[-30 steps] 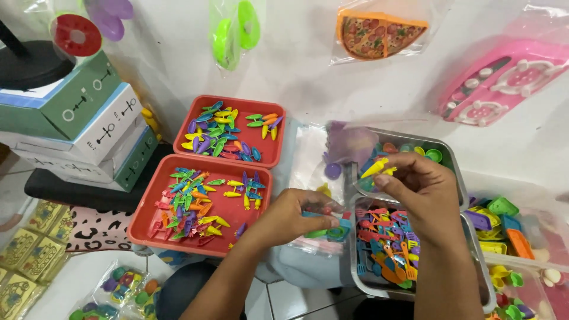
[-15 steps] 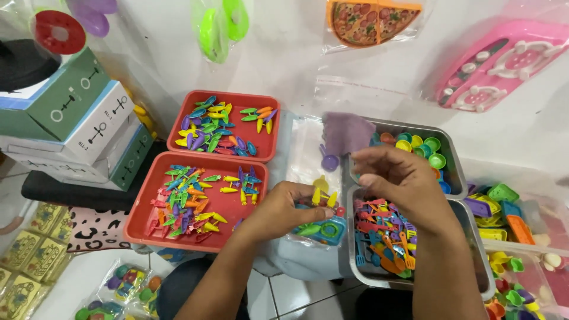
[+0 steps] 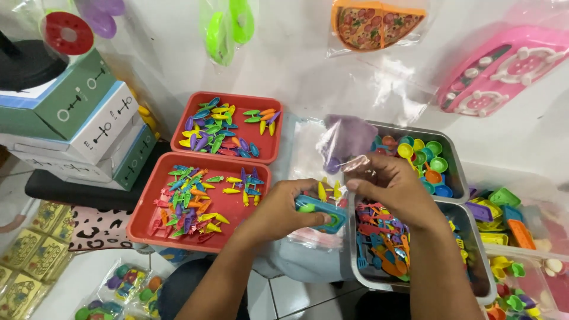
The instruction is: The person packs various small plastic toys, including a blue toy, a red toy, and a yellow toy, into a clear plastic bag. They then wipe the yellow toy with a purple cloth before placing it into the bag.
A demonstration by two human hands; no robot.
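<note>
Beside the near red tray [image 3: 148,228] of green, orange, yellow, blue and purple pieces [image 3: 195,198], a far red tray [image 3: 269,155]; right of it, grey bins [image 3: 456,172]; left, green-and-white boxes [image 3: 77,118] and leopard-spotted cloth [image 3: 98,228]

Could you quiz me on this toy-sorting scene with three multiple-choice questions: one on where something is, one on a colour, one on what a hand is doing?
1. Where are the small cups?
A. in the far grey tray
B. in a red tray
C. on the boxes

2. What colour are the two trays by the left hand?
A. grey
B. red
C. yellow

3. What is the left hand doing?
A. lying flat and empty
B. holding a small blue and green toy
C. lifting a box

Answers:
1 A: the cups lie in the grey tray beyond the right hand.
2 B: both trays holding tiny pieces are red.
3 B: its fingers close round the blue toy.
</note>
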